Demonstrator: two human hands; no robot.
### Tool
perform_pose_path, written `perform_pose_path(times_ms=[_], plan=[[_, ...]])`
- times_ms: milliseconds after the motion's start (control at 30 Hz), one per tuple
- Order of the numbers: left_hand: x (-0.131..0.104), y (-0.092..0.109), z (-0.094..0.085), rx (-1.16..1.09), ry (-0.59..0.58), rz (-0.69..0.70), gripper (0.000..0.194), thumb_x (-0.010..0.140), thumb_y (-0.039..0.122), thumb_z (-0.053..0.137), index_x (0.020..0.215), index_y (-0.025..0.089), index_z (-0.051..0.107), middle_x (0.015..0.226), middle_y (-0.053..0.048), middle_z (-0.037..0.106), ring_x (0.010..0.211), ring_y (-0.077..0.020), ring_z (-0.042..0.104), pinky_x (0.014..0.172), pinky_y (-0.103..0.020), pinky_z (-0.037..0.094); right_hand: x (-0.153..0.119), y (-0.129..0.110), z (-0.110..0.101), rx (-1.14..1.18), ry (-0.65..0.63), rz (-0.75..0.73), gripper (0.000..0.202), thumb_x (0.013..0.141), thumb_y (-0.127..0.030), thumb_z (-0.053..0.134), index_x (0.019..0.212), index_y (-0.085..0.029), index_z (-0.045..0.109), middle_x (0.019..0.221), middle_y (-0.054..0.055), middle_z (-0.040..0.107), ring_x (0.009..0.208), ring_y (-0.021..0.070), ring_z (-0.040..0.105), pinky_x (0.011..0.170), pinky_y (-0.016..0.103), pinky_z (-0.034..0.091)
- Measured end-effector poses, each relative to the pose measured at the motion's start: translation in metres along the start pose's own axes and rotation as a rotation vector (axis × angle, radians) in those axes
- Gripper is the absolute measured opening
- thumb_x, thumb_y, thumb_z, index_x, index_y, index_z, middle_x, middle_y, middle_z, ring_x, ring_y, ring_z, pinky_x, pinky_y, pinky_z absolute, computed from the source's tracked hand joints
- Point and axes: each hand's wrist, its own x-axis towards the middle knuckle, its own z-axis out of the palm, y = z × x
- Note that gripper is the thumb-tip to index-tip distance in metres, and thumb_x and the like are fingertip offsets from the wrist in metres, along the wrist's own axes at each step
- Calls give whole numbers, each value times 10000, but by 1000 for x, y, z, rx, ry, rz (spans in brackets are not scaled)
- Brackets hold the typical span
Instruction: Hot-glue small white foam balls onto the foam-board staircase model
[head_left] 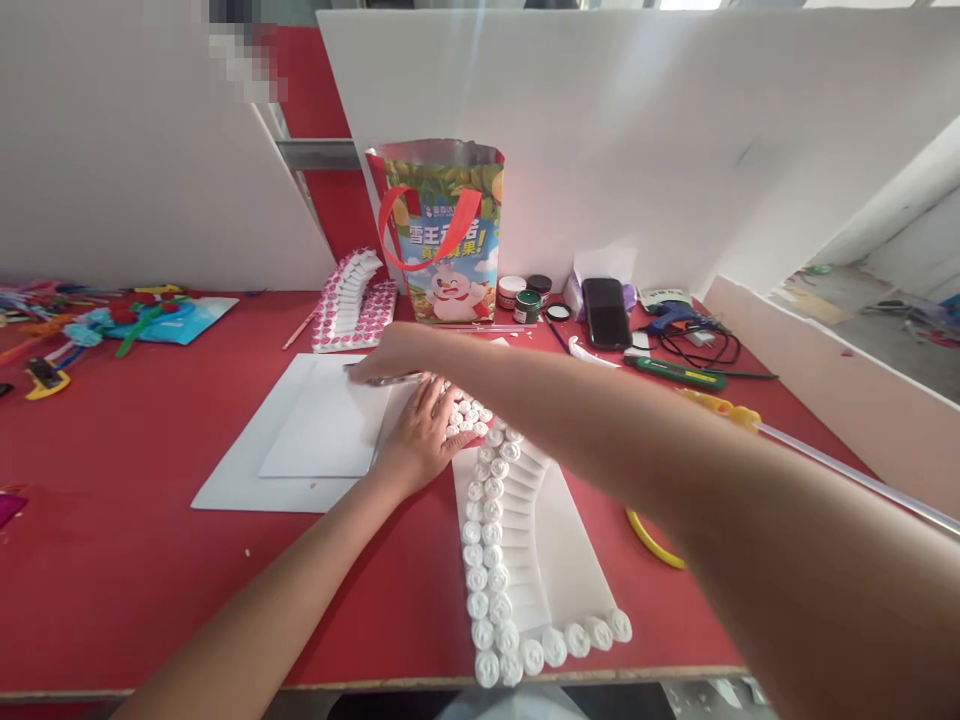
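My left hand (421, 432) lies flat on the red table, fingers spread, pressing the upper end of a white paper craft piece (517, 540) edged with small rolled paper flowers. My right hand (394, 355) reaches across above it and grips a thin shiny tool (390, 379), its tip at the edge of the white sheets (300, 440) to the left. What kind of tool it is cannot be told.
A printed paper bag with red handles (442, 235) stands at the back. Beside it are paint jars (525, 295), a black phone (606, 312), a glue gun with cable (675, 320) and a green cutter (675, 372). A second flowered piece (352, 300) and coloured crafts (150, 318) lie left.
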Motion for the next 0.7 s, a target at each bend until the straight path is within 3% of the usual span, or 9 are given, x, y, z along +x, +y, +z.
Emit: perform_pose_path(times_ms=[67, 167, 300, 367, 433, 500, 567, 633, 700], plan=[[-2, -4, 2, 7, -20, 0, 611, 1053, 497, 478, 1573, 177, 502, 1649, -187, 507, 1593, -389, 380, 1299, -603, 314, 7, -21, 27, -69, 10, -25, 289, 781, -417, 799, 884, -160, 714, 1015, 168, 758, 1022, 377, 724, 846, 505, 581], [-3, -8, 3, 26, -31, -19, 649, 1045, 441, 461, 1643, 194, 404, 1717, -187, 407, 1618, -408, 322, 1306, -683, 223, 13, -44, 62, -140, -16, -41, 342, 815, -371, 800, 1045, -121, 757, 1159, 226, 768, 1104, 412, 727, 911, 567, 577], [-3, -5, -1, 33, -35, -70, 682, 1039, 394, 428, 1673, 161, 334, 1764, -216, 284, 1640, -433, 249, 1286, -739, 178, 7, -56, 74, -186, -74, -25, 449, 803, -371, 838, 1145, -87, 775, 1210, 283, 765, 1159, 460, 725, 858, 561, 629], [-1, -2, -3, 20, -34, -95, 715, 1023, 423, 483, 1668, 152, 339, 1750, -219, 320, 1645, -437, 229, 1303, -706, 170, 0, -51, 59, -200, -66, -51, 500, 789, -388, 854, 1204, -123, 765, 1259, 246, 766, 1169, 435, 733, 908, 565, 638], [2, -1, -4, 0, -32, -125, 803, 995, 518, 561, 1662, 134, 333, 1726, -248, 352, 1635, -450, 248, 1297, -669, 237, -7, -35, 31, -218, -15, -88, 494, 826, -373, 820, 1264, -158, 738, 1303, 187, 765, 1214, 376, 726, 974, 509, 635], [6, -1, -5, -38, -33, -151, 957, 941, 650, 621, 1665, 115, 294, 1727, -290, 318, 1632, -463, 247, 1271, -644, 312, -16, -9, -6, -252, 70, -63, 429, 907, -347, 733, 1287, -149, 721, 1321, 180, 755, 1240, 349, 716, 983, 445, 629], [11, -2, -5, -82, -37, -157, 1089, 887, 748, 640, 1673, 104, 249, 1744, -318, 246, 1642, -475, 197, 1270, -645, 304, -27, 25, -42, -298, 120, 11, 310, 962, -284, 657, 1182, -88, 754, 1199, 202, 787, 1174, 347, 740, 959, 409, 622], [16, -2, -4, -112, -46, -154, 1154, 855, 788, 647, 1675, 88, 234, 1751, -331, 204, 1649, -489, 140, 1290, -662, 233, -43, 59, -66, -336, 91, 100, 277, 928, -195, 693, 1145, -38, 761, 1072, 206, 809, 1086, 339, 764, 934, 405, 617], [20, -2, -3, -119, -56, -145, 1164, 843, 772, 667, 1667, 67, 242, 1749, -343, 190, 1650, -498, 110, 1301, -672, 181, -60, 90, -74, -328, -30, 165, 397, 877, -169, 765, 1252, -42, 735, 944, 147, 822, 908, 271, 792, 842, 361, 631]])
